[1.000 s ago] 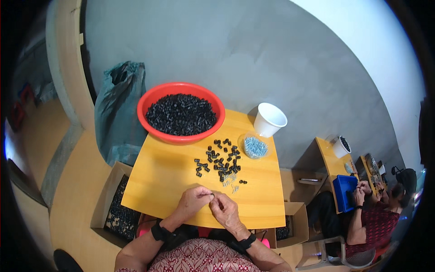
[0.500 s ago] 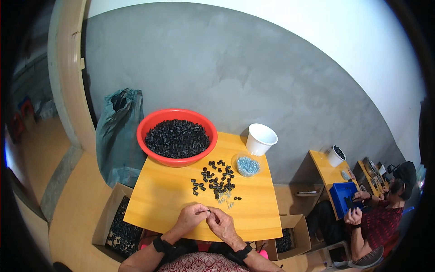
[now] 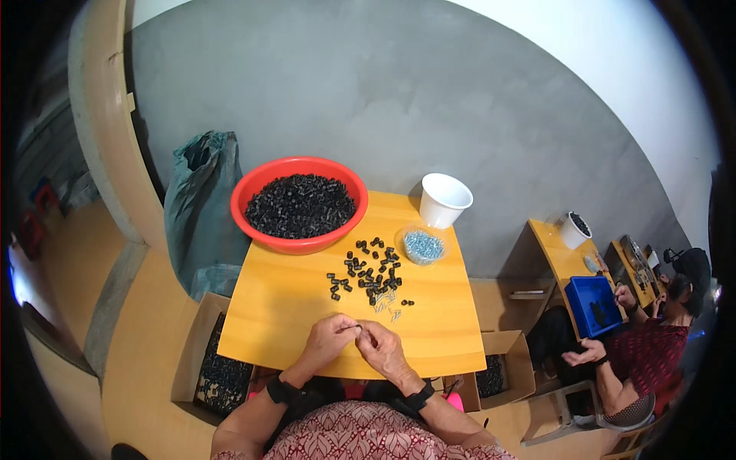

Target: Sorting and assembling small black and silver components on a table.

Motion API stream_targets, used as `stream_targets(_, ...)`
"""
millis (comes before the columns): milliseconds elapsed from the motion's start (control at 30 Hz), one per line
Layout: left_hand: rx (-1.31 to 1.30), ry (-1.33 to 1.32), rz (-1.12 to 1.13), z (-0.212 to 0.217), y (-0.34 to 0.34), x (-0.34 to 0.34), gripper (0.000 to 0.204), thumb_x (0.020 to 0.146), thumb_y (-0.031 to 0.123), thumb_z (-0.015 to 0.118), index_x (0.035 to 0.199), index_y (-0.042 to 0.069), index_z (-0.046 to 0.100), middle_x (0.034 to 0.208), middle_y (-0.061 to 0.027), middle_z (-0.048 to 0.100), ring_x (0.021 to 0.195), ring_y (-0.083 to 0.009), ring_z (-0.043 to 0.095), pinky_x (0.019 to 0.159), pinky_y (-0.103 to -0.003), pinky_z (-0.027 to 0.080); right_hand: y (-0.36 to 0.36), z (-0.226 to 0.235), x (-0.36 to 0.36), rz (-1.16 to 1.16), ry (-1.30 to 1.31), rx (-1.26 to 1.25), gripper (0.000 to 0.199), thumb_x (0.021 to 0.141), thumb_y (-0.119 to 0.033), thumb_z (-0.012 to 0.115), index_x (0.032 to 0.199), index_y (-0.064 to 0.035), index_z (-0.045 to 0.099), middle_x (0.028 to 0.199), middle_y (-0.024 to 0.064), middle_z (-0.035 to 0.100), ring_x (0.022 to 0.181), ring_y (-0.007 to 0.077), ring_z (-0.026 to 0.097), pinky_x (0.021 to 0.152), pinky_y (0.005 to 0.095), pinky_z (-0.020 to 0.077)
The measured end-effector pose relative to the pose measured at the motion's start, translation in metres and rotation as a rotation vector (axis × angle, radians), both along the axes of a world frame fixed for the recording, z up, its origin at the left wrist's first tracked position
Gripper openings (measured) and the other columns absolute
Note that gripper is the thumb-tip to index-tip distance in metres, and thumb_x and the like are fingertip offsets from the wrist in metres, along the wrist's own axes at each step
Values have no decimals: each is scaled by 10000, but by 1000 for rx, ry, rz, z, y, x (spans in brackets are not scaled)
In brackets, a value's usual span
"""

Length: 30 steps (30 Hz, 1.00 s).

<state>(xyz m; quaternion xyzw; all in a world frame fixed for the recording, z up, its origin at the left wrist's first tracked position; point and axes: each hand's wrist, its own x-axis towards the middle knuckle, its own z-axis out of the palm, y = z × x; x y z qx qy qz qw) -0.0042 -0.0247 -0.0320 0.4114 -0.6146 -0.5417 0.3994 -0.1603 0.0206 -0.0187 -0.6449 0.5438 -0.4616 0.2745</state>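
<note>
My left hand (image 3: 328,340) and my right hand (image 3: 380,346) meet near the front edge of a small yellow wooden table (image 3: 276,307). Together they pinch a small part (image 3: 356,328) between the fingertips; it is too small to identify. Just beyond the hands lies a loose pile of small black pieces (image 3: 368,274) with a few pale screws (image 3: 387,305) beside it. A red basin (image 3: 299,203) full of black pieces stands at the table's back left. A small clear dish of bluish screws (image 3: 422,245) and a white bucket (image 3: 444,200) stand at the back right.
Open cardboard boxes holding black pieces sit on the floor at the table's left (image 3: 207,368) and right (image 3: 491,368). A green sack (image 3: 199,199) leans by the wall. Another person (image 3: 644,345) sits at a second table with a blue bin (image 3: 592,305) to the right.
My hands have come closer together at the table's front edge. The view has shifted slightly, so the table sits lower and more to the left.
</note>
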Motion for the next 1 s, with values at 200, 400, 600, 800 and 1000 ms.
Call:
stream_targets(200, 99, 68, 37, 10, -1, 0, 155, 871, 131, 682, 910, -17, 656, 829, -20, 687, 753, -66, 612, 693, -223, 485, 0, 0, -1, 14, -33, 22, 199, 869, -48, 613, 1064, -25, 638, 751, 101, 598, 634, 167, 601, 607, 290, 500)
stream_targets(400, 116, 137, 100, 17, 4, 0, 181, 880, 101, 662, 1005, -30, 667, 910, -39, 692, 819, -74, 621, 757, -222, 498, 3, -6, -1, 6, -43, 8, 185, 903, -75, 612, 1070, -3, 647, 727, -8, 565, 630, 52, 515, 580, 216, 453)
stream_targets(600, 226, 344, 97, 25, -1, 11, 244, 924, 98, 614, 1137, -22, 607, 1023, -95, 660, 957, -167, 659, 892, -276, 516, 0, -4, -1, 32, -42, 20, 202, 879, -41, 617, 1076, -1, 632, 729, 70, 558, 614, 120, 543, 593, 260, 473)
stream_targets(800, 407, 532, -11, 65, 6, 11, 300, 983, 169, 559, 1231, 0, 550, 1077, -120, 652, 1033, -194, 658, 938, -308, 513, 0, -6, -4, 1, -72, 47, 204, 881, -51, 613, 1077, 1, 638, 744, 77, 572, 624, 120, 546, 595, 261, 472)
stream_targets(1000, 442, 719, -203, 68, 3, 23, 333, 998, 199, 541, 1277, 17, 529, 1085, -113, 666, 1051, -194, 658, 952, -332, 517, -2, 0, -1, 15, -27, 41, 189, 878, -30, 611, 1061, -4, 646, 752, 64, 577, 623, 110, 523, 587, 258, 459)
